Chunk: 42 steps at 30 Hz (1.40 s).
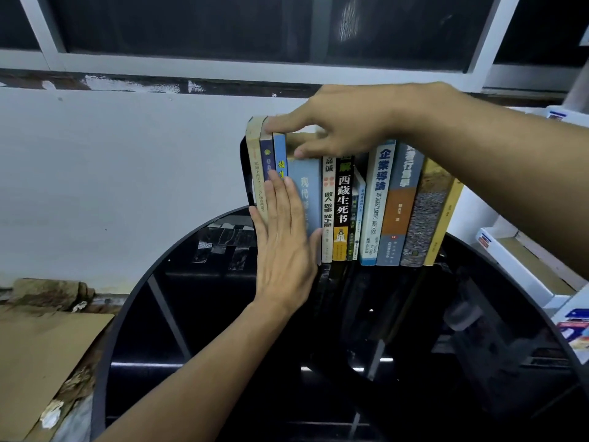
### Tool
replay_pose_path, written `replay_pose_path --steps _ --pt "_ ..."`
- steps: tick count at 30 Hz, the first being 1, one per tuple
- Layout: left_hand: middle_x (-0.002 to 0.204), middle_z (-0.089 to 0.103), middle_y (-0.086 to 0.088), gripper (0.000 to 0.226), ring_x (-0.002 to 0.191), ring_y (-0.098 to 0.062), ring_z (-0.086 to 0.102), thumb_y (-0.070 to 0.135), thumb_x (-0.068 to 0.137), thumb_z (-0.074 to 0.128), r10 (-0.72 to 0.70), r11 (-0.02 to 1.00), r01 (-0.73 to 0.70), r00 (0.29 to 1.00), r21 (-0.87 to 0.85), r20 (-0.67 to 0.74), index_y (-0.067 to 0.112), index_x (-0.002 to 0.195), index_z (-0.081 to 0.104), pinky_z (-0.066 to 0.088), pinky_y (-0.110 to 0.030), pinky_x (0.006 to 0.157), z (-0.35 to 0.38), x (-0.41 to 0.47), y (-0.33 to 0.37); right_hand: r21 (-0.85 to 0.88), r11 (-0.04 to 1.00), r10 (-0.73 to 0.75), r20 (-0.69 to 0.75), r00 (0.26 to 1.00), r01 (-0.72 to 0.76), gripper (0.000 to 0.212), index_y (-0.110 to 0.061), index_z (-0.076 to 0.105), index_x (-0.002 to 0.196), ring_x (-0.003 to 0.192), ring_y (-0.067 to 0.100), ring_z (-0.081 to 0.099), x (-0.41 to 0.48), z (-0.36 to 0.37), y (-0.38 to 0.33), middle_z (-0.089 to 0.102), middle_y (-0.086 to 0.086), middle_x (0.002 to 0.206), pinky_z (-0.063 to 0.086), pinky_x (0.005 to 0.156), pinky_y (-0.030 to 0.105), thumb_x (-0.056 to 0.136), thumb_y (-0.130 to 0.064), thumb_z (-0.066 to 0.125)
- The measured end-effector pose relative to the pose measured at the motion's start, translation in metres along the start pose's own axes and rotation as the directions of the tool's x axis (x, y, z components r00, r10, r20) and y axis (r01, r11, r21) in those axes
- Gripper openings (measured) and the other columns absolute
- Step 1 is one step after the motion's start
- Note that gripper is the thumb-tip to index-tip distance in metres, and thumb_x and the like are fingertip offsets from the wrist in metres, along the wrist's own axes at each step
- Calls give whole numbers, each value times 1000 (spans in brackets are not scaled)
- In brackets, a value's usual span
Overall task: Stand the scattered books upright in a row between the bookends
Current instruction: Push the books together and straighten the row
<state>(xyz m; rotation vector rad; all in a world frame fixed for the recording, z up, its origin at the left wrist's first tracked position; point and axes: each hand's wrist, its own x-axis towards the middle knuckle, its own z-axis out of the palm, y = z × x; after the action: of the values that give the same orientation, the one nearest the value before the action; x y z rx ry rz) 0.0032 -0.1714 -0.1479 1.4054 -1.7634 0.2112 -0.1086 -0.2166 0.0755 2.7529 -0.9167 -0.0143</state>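
Note:
A row of several books (344,205) stands upright at the far side of a round black glass table (134,307). A black bookend (245,173) shows at the row's left end; the right bookend is hidden. My left hand (283,244) lies flat with straight fingers against the spines of the leftmost books, over a pale blue book (307,193). My right hand (338,129) reaches over the row from the right, its fingers resting on the top edges of the left books and its thumb on top of the pale blue one.
A white wall and a dark window run behind the table. Cardboard (38,352) lies on the floor at the left. White boxes and shelving (522,266) stand at the right, with colourful items (577,330) at the right edge.

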Motion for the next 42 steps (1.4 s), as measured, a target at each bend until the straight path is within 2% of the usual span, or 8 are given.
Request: replay_pose_path --steps 2,4,6,12,21,28,36,42 --pt "162 -33 -11 85 152 -24 -26 29 107 46 21 1000 -21 1000 5 -1 9 156 -21 -11 -52 123 0 0 0 -9 999 45 -13 999 -45 58 -45 33 154 76 5 41 -8 -1 6 65 -16 88 28 81 20 102 -39 56" --pt "161 -34 -9 83 152 -23 -27 27 107 43 37 999 -37 999 11 -3 12 155 -23 -13 -51 123 1 -1 2 -8 999 39 -16 999 -39 60 -44 33 155 91 5 47 -13 0 8 69 -1 126 26 83 17 100 -43 58" --pt "161 -35 -8 79 152 -23 -26 24 108 39 43 999 -43 999 1 2 12 155 -23 -13 -50 122 0 -2 2 17 999 30 -7 1000 -29 65 -43 33 155 101 2 49 -15 1 7 62 -1 140 28 84 18 97 -47 61" --pt "163 -30 -9 72 153 -23 -23 15 106 35 54 998 -54 999 13 5 9 158 -15 -10 -50 124 1 -6 -2 4 1000 28 -82 996 -28 66 -44 35 153 114 20 61 -11 11 12 68 -3 132 43 91 33 94 -47 64" --pt "162 -29 -10 71 153 -23 -24 16 106 34 37 999 -37 999 21 15 7 158 -13 -10 -50 124 0 -5 -2 -14 999 39 -131 991 -41 63 -48 38 150 84 6 43 -7 15 16 73 -5 118 30 79 25 94 -46 66" --pt "162 -28 -11 78 152 -25 -24 42 91 1 18 1000 -17 996 -12 84 5 158 -11 -10 -51 124 -9 -5 6 -16 999 29 -143 989 -32 62 -48 38 150 85 12 51 -5 18 17 75 -3 111 36 80 30 94 -47 66" --pt "165 -24 -14 71 153 -25 -22 22 98 20 47 999 -48 998 26 34 6 158 -13 -8 -52 124 0 -5 -1 -26 999 41 -150 988 -46 61 -47 38 150 84 13 52 -4 18 17 75 -2 108 36 81 29 95 -43 65" --pt "166 -22 -14 86 153 -25 -22 2 97 47 38 997 -37 999 64 -11 6 158 -12 -7 -53 124 5 -3 -2 -35 998 41 -158 987 -47 60 -46 40 150 83 10 48 -4 18 16 74 -3 115 33 79 28 96 -41 65"
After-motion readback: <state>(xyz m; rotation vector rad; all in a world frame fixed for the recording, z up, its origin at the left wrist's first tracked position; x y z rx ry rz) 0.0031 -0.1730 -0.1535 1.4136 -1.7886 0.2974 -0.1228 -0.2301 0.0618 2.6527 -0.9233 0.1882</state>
